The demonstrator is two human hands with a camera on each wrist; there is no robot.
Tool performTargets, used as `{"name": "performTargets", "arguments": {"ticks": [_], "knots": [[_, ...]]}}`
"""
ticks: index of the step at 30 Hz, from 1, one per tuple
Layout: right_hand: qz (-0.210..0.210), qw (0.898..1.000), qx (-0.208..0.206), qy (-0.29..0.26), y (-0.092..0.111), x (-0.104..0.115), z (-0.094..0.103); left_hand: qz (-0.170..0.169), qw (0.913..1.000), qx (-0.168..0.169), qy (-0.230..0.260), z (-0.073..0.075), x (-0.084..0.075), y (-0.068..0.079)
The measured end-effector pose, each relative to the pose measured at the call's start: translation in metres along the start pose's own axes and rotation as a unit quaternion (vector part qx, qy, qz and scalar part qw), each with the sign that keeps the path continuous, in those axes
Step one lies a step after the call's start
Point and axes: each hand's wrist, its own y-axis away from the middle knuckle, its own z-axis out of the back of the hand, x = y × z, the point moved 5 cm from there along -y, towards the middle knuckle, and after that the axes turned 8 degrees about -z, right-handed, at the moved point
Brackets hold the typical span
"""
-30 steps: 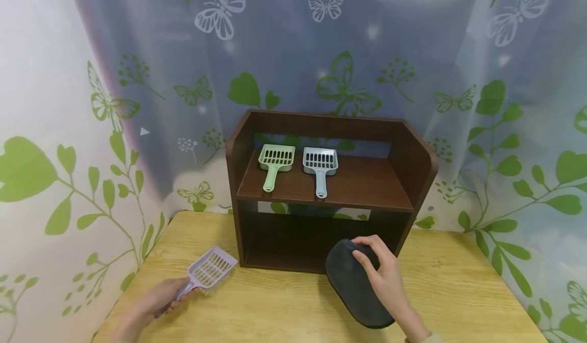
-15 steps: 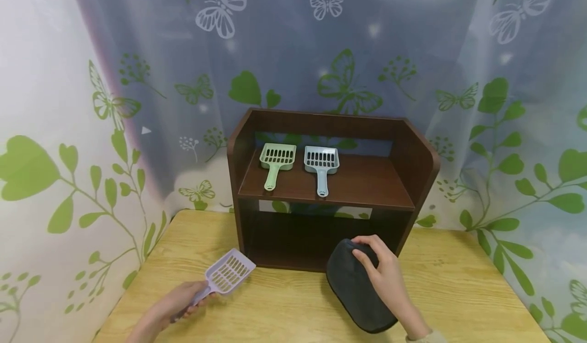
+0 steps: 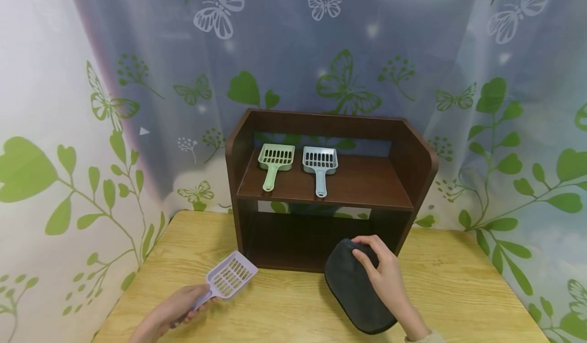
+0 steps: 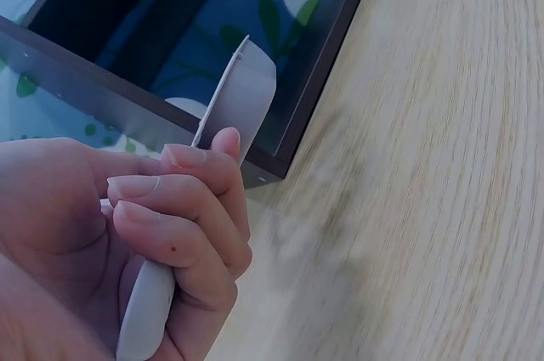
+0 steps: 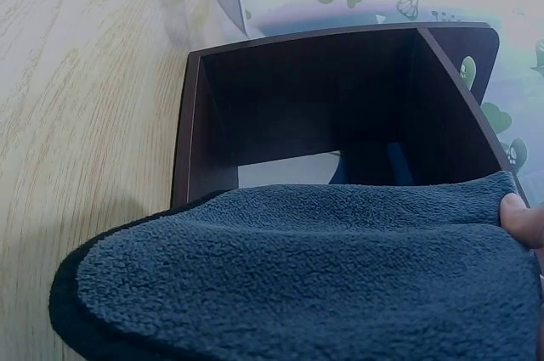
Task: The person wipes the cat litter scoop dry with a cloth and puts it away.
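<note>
the left hand [image 3: 179, 305] curls its fingers round the handle of the purple scoop [image 3: 231, 275], whose front edge is near the lower left corner of the brown shelf [image 3: 362, 177]; the right hand [image 3: 384, 276] pinches the dark cloth [image 3: 354, 284] by its upper edge, and a wide stretch of table [image 3: 279, 307] lies between scoop and cloth

The head view looks forward and down across the surface [image 3: 275, 307], far enough back to take in the whole shelf unit [image 3: 362, 180]. The left wrist view sits close to the left fingers [image 4: 191, 208], rolled sideways, facing the unit's corner past the lilac scoop [image 4: 246, 93], which the head view shares. The right wrist view, rolled the other way, faces the lower compartment [image 5: 314, 98] from just above the dark pad [image 5: 323, 276], also seen from the head. All three share the shelf unit.
</note>
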Motion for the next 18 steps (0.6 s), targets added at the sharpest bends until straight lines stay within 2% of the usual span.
{"name": "performTargets", "arguments": {"ticks": [8,18], "knots": [[0.012,1.000,-0.008,-0.004,0.001,0.002,0.003,-0.016,0.9995,0.011,-0.025,-0.008,-0.008,-0.001],[0.024,1.000,-0.013,-0.003,-0.002,0.003,0.004,-0.062,0.9973,0.031,-0.024,-0.039,-0.038,-0.020]]}}
